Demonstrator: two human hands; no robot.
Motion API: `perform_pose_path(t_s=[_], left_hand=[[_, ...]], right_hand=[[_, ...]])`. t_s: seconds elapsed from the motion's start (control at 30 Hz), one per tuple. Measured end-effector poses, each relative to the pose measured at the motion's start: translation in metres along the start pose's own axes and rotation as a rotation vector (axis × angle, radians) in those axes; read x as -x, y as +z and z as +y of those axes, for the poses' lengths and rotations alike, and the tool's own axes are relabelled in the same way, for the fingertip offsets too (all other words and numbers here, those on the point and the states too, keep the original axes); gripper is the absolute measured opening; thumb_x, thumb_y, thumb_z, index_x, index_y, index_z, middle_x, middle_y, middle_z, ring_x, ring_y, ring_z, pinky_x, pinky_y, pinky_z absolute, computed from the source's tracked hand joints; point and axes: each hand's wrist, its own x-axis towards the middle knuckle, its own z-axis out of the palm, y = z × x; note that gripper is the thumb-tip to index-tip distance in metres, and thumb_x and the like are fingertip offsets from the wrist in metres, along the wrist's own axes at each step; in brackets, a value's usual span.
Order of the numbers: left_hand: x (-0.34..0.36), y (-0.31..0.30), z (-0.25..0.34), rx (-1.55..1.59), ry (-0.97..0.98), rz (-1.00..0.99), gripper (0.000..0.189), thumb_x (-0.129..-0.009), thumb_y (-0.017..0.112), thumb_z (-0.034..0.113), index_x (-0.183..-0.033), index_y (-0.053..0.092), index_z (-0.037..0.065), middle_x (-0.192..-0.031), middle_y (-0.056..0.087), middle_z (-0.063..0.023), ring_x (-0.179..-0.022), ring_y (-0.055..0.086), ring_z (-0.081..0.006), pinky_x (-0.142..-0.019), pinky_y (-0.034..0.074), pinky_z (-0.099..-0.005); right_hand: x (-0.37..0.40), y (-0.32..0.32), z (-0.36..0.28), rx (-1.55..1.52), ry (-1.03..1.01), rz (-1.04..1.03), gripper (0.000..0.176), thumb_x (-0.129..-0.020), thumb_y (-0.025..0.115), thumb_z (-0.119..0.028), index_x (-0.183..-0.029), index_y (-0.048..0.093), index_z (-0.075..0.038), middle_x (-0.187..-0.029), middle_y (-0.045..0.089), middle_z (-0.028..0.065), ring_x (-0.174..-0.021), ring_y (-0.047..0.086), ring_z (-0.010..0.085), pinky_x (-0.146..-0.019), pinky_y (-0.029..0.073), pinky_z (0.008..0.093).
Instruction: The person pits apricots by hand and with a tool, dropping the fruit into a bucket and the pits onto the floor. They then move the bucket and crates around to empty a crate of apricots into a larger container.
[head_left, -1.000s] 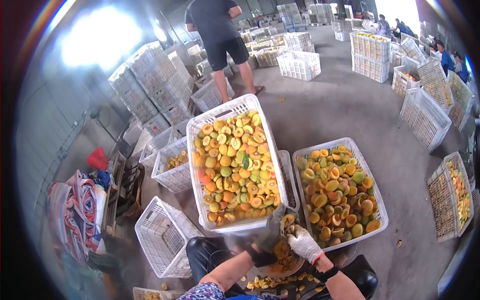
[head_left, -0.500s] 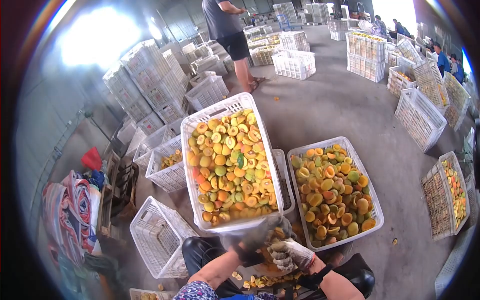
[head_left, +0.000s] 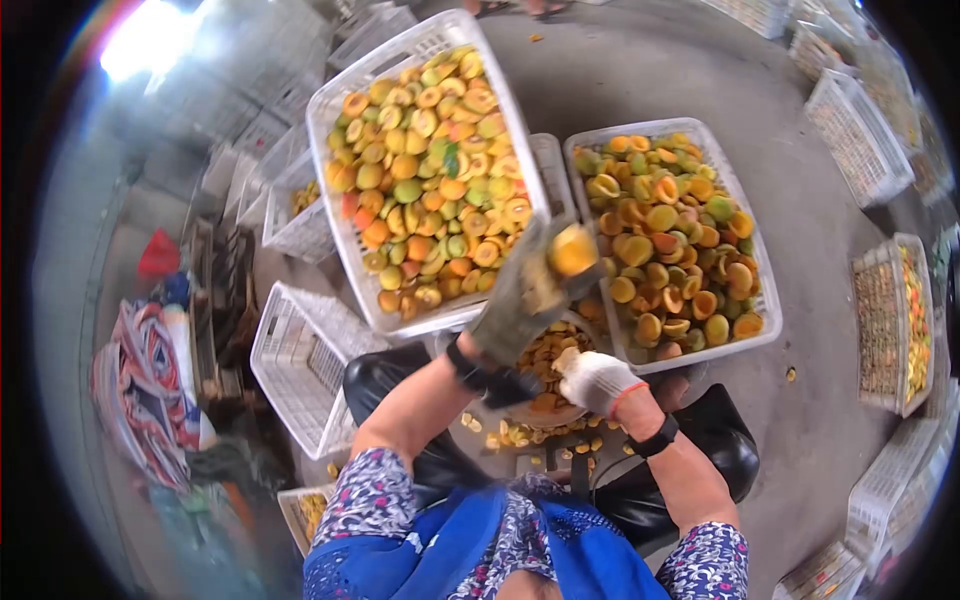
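Observation:
My left hand (head_left: 512, 305), in a dark grey-green glove, is raised between the two fruit crates. Its fingers are closed around an orange-yellow apricot half (head_left: 574, 250), partly smeared by motion. Lower down, my right hand (head_left: 600, 383) in a white glove has its fingers pressed together over the right side of a bowl (head_left: 550, 412); what they hold, if anything, is hidden. Yellow-brown pieces (head_left: 545, 365) fill the bowl between my knees. The tilted white crate (head_left: 335, 180) on the left holds many cut apricots; the lower crate (head_left: 775, 300) on the right holds hollowed halves.
An upturned-looking white crate (head_left: 300, 365) leans by my left knee. Scraps (head_left: 520, 437) lie on the floor below the bowl. Striped cloth (head_left: 150, 385) and a wooden pallet (head_left: 208, 310) are at the left. More crates (head_left: 895, 325) line the right side.
The view has tilted downward. My left hand has moved up and away from my right, now with an apricot half in it; earlier both hands were together over the bowl.

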Motion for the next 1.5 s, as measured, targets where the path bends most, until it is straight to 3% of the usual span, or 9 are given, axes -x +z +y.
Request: perform_pose_path(t_s=[0.07, 0.2, 0.4, 0.87, 1.07, 1.13, 1.2, 1.4, 1.5], left_hand=[[-0.036, 0.003, 0.022, 1.077, -0.175, -0.1, 0.048, -0.1, 0.047, 0.038, -0.135, 0.044, 0.006, -0.124, 0.055, -0.0079, -0.112, 0.055, -0.0221, -0.099, 0.045, -0.0414], [-0.063, -0.049, -0.008, -0.214, 0.325, 0.226, 0.033, -0.096, 0.056, 0.029, -0.118, 0.058, 0.005, -0.124, 0.057, -0.0082, -0.106, 0.059, -0.0244, -0.089, 0.049, -0.0331], [-0.072, -0.192, -0.068, -1.721, 0.107, 0.569, 0.018, -0.089, 0.058, 0.028, -0.103, 0.062, 0.018, -0.101, 0.061, -0.0062, -0.09, 0.059, -0.0308, -0.073, 0.048, -0.0455], [-0.083, -0.232, -0.115, -1.955, -0.076, 0.457, 0.022, -0.087, 0.056, 0.021, -0.107, 0.061, 0.014, -0.104, 0.058, -0.0115, -0.091, 0.058, -0.0329, -0.069, 0.05, -0.0474], [-0.07, -0.217, -0.084, -1.555, -0.062, 0.457, 0.026, -0.081, 0.065, 0.016, -0.105, 0.059, 0.012, -0.104, 0.058, -0.0157, -0.098, 0.058, -0.0366, -0.078, 0.051, -0.0456], [-0.054, -0.212, -0.078, -1.424, -0.035, 0.449, 0.03, -0.08, 0.067, 0.008, -0.109, 0.057, 0.01, -0.106, 0.06, -0.0129, -0.095, 0.061, -0.0315, -0.076, 0.052, -0.0385], [-0.034, -0.193, -0.062, -0.242, -0.156, 0.387, 0.028, -0.088, 0.062, 0.007, -0.115, 0.054, 0.008, -0.109, 0.06, -0.0093, -0.095, 0.063, -0.0269, -0.075, 0.054, -0.0351], [0.037, -0.075, -0.044, 0.783, -0.194, 0.135, 0.034, -0.095, 0.056, 0.01, -0.128, 0.048, 0.006, -0.117, 0.059, -0.0111, -0.105, 0.062, -0.0242, -0.085, 0.057, -0.0407], [0.04, -0.032, -0.041, 0.739, -0.227, 0.15, 0.035, -0.098, 0.052, 0.019, -0.129, 0.047, 0.002, -0.119, 0.058, -0.0105, -0.11, 0.058, -0.0217, -0.096, 0.049, -0.0337]], right_hand=[[0.0, -0.024, -0.007, -0.032, -0.004, -0.072, 0.023, -0.085, 0.048, -0.018, -0.096, 0.061, -0.003, -0.084, 0.067, 0.0194, -0.078, 0.065, 0.037, -0.068, 0.053, 0.0443], [0.004, -0.029, -0.013, -0.138, 0.278, -0.052, 0.023, -0.085, 0.05, -0.019, -0.094, 0.06, -0.001, -0.079, 0.067, 0.0206, -0.074, 0.066, 0.0376, -0.066, 0.053, 0.0451], [0.003, -0.047, -0.016, 0.018, 0.188, -0.192, 0.022, -0.085, 0.052, -0.019, -0.089, 0.065, -0.002, -0.082, 0.067, 0.019, -0.078, 0.067, 0.0344, -0.067, 0.054, 0.0426], [-0.005, -0.049, -0.013, -0.149, 0.261, -0.13, 0.028, -0.084, 0.048, -0.02, -0.099, 0.065, -0.005, -0.093, 0.066, 0.0202, -0.083, 0.064, 0.0374, -0.073, 0.052, 0.0461], [-0.006, -0.028, 0.007, -0.144, 0.196, -0.04, 0.03, -0.084, 0.047, -0.022, -0.102, 0.064, -0.005, -0.099, 0.065, 0.0206, -0.088, 0.063, 0.0374, -0.076, 0.051, 0.0474], [-0.006, -0.032, 0.013, 0.137, -0.194, 0.153, 0.022, -0.084, 0.053, -0.017, -0.1, 0.064, -0.005, -0.09, 0.063, 0.0203, -0.079, 0.063, 0.0364, -0.068, 0.053, 0.0437], [-0.012, -0.041, 0.009, 0.213, -0.252, 0.416, 0.015, -0.084, 0.06, -0.015, -0.093, 0.059, -0.003, -0.078, 0.061, 0.0155, -0.062, 0.062, 0.0259, -0.055, 0.052, 0.0369], [-0.029, -0.09, -0.032, -1.08, 0.471, 0.288, 0.023, -0.086, 0.06, -0.018, -0.1, 0.056, 0.001, -0.087, 0.06, 0.0234, -0.083, 0.062, 0.0366, -0.071, 0.05, 0.0439], [-0.028, -0.083, -0.034, -0.974, 0.363, 0.478, 0.029, -0.088, 0.059, -0.024, -0.101, 0.055, 0.001, -0.085, 0.061, 0.0256, -0.085, 0.061, 0.0403, -0.073, 0.048, 0.0457]])
